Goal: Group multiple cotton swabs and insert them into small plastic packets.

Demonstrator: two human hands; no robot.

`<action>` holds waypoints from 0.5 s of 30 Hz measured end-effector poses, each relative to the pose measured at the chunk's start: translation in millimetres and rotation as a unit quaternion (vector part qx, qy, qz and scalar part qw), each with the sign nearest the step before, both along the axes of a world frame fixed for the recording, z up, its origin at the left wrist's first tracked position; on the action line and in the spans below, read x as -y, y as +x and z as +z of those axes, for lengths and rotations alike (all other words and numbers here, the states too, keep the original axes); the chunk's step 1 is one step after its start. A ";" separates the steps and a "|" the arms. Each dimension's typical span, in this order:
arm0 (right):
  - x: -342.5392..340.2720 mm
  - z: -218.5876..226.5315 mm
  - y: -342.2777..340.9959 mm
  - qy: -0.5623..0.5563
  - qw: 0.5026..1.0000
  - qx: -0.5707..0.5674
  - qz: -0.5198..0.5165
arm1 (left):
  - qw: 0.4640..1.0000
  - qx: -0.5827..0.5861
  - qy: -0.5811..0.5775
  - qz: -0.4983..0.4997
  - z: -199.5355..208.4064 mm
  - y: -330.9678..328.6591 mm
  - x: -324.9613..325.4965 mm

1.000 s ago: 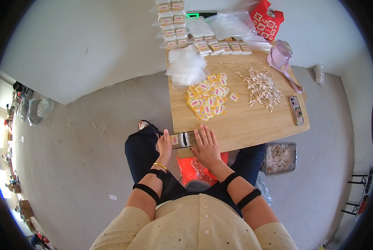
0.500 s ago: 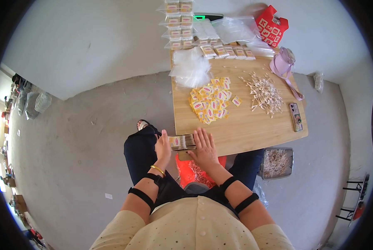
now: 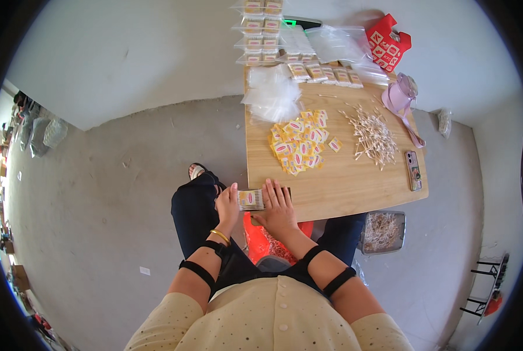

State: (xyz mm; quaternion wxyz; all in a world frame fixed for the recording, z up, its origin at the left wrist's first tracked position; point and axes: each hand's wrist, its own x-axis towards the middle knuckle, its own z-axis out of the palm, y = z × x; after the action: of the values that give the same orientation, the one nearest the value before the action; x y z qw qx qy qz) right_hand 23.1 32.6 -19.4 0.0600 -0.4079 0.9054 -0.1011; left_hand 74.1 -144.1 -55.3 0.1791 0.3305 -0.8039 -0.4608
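At the table's near left corner lies a small flat pack of cotton swabs (image 3: 250, 200) with a yellow and white card on it. My left hand (image 3: 227, 206) grips the pack's left end, thumb pointing away from me. Flat across the right end rests my right hand (image 3: 278, 206), its fingers stretched out and covering part of the swabs. A dark edge shows just past its fingers. Beyond the hands is a heap of yellow and white cards (image 3: 299, 143), and to its right a loose pile of cotton swabs (image 3: 373, 136).
Clear plastic bags (image 3: 273, 93), a row of finished packs (image 3: 325, 75) and stacked packs (image 3: 262, 42) line the table's far side. A lilac cup (image 3: 399, 95) and a phone (image 3: 413, 171) stand right. Below are a red bag (image 3: 261, 240) and a grey bin of swabs (image 3: 383, 231).
My right hand has slid left over the pack, hiding more of its swabs and uncovering a dark edge on the right. My left hand keeps its grip. The view has shifted slightly.
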 end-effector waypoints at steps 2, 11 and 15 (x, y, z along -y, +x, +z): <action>3.2 1.5 3.0 0.000 1.000 -0.004 -0.008 | 1.000 0.005 0.017 0.000 -1.9 -1.1 -1.5; -16.5 13.0 -8.6 -0.077 0.995 0.065 -0.024 | 0.991 0.075 0.102 0.036 -17.0 2.3 13.5; -65.9 27.3 -24.1 -0.204 0.968 0.105 -0.100 | 0.992 -0.124 -0.025 0.019 16.8 0.2 13.7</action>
State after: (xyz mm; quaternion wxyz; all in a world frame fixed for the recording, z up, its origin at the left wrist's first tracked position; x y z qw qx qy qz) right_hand -1.0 98.5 7.9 0.0597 -0.3062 0.8904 -0.3313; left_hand 74.3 -157.8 -38.6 0.2943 0.2820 -0.7802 -0.4745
